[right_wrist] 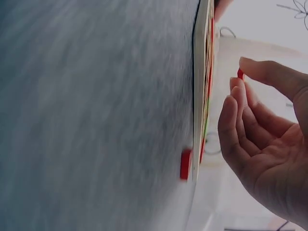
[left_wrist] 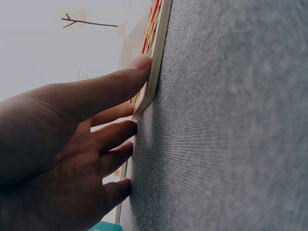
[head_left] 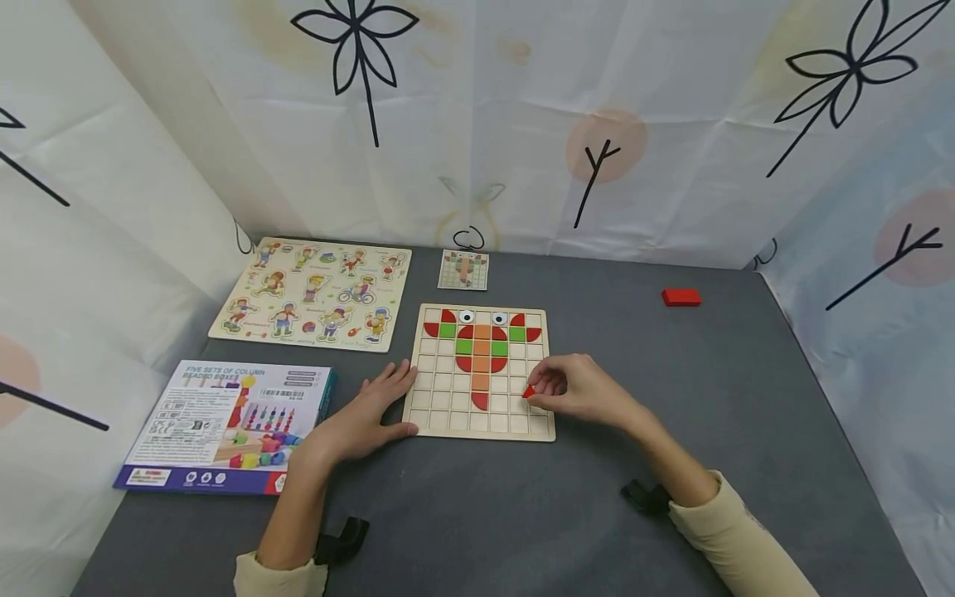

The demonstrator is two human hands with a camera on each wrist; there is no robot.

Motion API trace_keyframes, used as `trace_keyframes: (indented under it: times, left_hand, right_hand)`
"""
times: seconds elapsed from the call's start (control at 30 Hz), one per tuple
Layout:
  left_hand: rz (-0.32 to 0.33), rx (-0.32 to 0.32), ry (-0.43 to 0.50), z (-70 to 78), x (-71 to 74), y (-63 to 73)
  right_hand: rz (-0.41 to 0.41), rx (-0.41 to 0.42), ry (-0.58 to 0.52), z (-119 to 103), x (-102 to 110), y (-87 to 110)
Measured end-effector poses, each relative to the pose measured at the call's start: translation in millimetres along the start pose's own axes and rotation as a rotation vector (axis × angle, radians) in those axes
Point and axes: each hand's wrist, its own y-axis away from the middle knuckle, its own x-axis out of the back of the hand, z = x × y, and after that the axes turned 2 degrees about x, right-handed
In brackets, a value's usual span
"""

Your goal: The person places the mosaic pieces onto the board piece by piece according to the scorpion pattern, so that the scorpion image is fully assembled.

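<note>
A wooden grid board (head_left: 440, 420) lies in the middle of the table, with red, green and orange tiles and two eye pieces set in its upper and central squares. My left hand (head_left: 366, 414) rests at the board's left side, fingers spread; in the left wrist view its thumb (left_wrist: 140, 62) touches the board's edge. Over the right part of the grid, my right hand (head_left: 589, 390) pinches a small red tile (head_left: 528, 391) between thumb and fingertips. The right wrist view shows this red tile (right_wrist: 240, 73) held above the board's surface, mostly covered by the fingers.
Behind the board lies a small pattern card (head_left: 463, 270). A picture puzzle board (head_left: 313, 290) and a printed box (head_left: 216, 427) are on the left. A red block (head_left: 681, 298) sits at the far right. White curtains (head_left: 522, 99) border the grey table (head_left: 671, 365).
</note>
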Motion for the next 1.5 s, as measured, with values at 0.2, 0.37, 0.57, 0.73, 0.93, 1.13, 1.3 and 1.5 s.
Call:
trace_keyframes:
  times: [0.2,0.37,0.57,0.73,0.93,1.13,1.3,1.5]
  left_hand:
    - [-0.003,0.018,-0.001,0.3,-0.3,-0.2]
    - [-0.008,0.056,-0.018,-1.8,-1.5,-2.2]
    - [-0.026,0.063,-0.021,-0.9,-0.6,-2.8]
    - [-0.020,0.054,-0.025,-2.1,-1.3,-2.6]
    - [-0.003,0.015,-0.023,-2.6,-1.2,-0.5]
    - [-0.003,0.013,-0.027,-3.9,-1.8,-1.2]
    - [-0.022,0.055,-0.033,-2.2,-1.4,-2.1]
    - [-0.029,0.065,-0.032,-3.3,-1.7,-3.2]
  right_hand:
    - [-0.041,0.021,0.034,-12,-15,-11.1]
    - [-0.058,0.042,0.099,-21,-27,-21.2]
    - [-0.061,0.023,0.157,-26,-34,-28.8]
    - [-0.082,0.039,0.155,-27,-33,-31.4]
    - [-0.127,0.048,0.118,-28,-31,-31.4]
    - [-0.140,0.039,0.082,-25,-23,-28.5]
    - [-0.105,0.003,0.057,-19,-12,-22.6]
    - [-0.102,-0.018,-0.001,-6,4,-10.9]
